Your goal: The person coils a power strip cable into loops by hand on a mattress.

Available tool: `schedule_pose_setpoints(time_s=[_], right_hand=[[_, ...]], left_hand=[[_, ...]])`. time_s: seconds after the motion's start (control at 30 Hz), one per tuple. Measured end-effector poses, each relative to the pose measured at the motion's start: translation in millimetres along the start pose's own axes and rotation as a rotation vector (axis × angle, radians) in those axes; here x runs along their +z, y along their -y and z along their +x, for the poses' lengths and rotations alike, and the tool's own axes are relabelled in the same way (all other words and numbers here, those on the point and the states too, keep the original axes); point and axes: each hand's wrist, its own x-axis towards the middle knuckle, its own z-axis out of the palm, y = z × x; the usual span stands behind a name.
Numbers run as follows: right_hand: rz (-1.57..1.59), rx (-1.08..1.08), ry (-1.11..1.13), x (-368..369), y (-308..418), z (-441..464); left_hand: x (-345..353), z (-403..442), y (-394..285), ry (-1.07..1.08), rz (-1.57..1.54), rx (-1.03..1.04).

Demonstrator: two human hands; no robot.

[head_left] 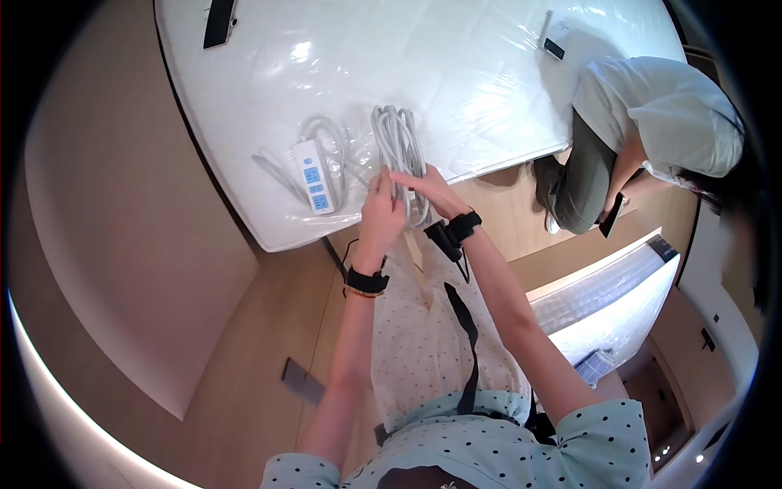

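Note:
A bundle of light grey cable (394, 134), looped into long coils, lies at the near edge of the plastic-covered mattress. My left hand (381, 213) grips the bundle's near end from the left side. From the right, my right hand (433, 192) is closed around the same coils, its thumb across the top. Just left of the bundle rests a white power strip (314, 181) with blue socket faces. Loose grey cord (338, 138) curves around the strip. Parts of the coils are hidden under my fingers.
The mattress (269, 90) spans the far side. A dark phone-like object (218, 23) and a small white box (555, 37) lie on it. At right, a person (652, 122) crouches, holding a dark flat object (611, 218). Another plastic-wrapped mattress (619, 310) is behind on the right.

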Motion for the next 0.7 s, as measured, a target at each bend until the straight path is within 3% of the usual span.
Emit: schedule_pose_setpoints(time_s=[0.17, 0.27, 0.37, 0.47, 0.57, 0.67, 0.7], right_hand=[[0.029, 0.013, -0.112, 1, -14, 6], [0.008, -0.001, -0.18, -3, -13, 7], [0.019, 0.0, -0.216, -9, -6, 4], [0.064, -0.053, -0.24, -13, 2, -4], [0.18, -0.147, -0.182, -15, 13, -19], [0.37, -0.189, -0.107, -24, 21, -37], [0.344, -0.22, -0.041, -36, 13, -38]], left_hand=[[-7, -1, 41, 0.136, -0.169, 0.087], [-28, 7, 73, -0.038, -0.083, 0.038], [-41, 15, 109, -0.392, 0.074, -0.219], [-29, 27, 151, -0.308, 0.215, -0.267], [-21, 37, 150, -0.126, 0.395, -0.122], [-18, 46, 131, -0.053, 0.2, -0.289], [-18, 47, 121, -0.09, 0.108, -0.26]])
